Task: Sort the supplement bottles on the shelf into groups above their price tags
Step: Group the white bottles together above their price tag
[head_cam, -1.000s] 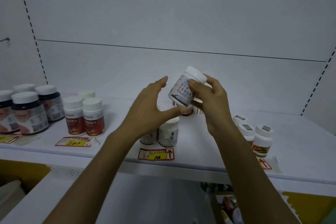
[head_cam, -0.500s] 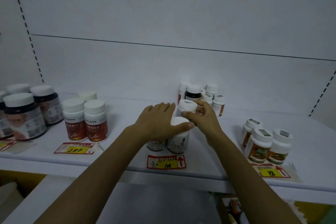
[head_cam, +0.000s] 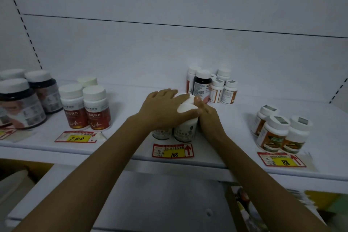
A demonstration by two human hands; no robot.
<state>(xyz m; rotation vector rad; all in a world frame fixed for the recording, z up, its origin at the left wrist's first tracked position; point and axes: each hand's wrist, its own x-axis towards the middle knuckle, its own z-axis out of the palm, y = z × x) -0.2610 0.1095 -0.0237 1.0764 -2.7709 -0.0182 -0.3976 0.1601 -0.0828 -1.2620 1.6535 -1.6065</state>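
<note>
The left hand (head_cam: 162,110) lies flat, fingers spread, over the caps of a cluster of white-capped bottles (head_cam: 185,128), its thumb pressed across the front of the nearest cap. The right hand (head_cam: 206,114) presses against the cluster's 3 o'clock side, fingers curled around a rear bottle's cap; whether it truly grips that bottle or only steadies it cannot be told. Between the two hands the cluster stands upright on the white shelf (head_cam: 131,149), directly above the red-and-yellow price tag marked 108 (head_cam: 172,150), which sits at 6 o'clock from the hands.

At 1 o'clock from the hands, near the back wall, stands an unsorted huddle of bottles (head_cam: 212,86), one dark, the rest white with orange labels. At 3 o'clock, well apart, three orange-labelled bottles (head_cam: 280,133) sit above the tag marked 88 (head_cam: 281,159). At 9 o'clock, red-labelled bottles (head_cam: 86,108) stand above the tag marked 200 (head_cam: 78,137), with a third white cap behind them. Farther out at 9 o'clock, large dark jars (head_cam: 22,103) crowd the left edge.
</note>
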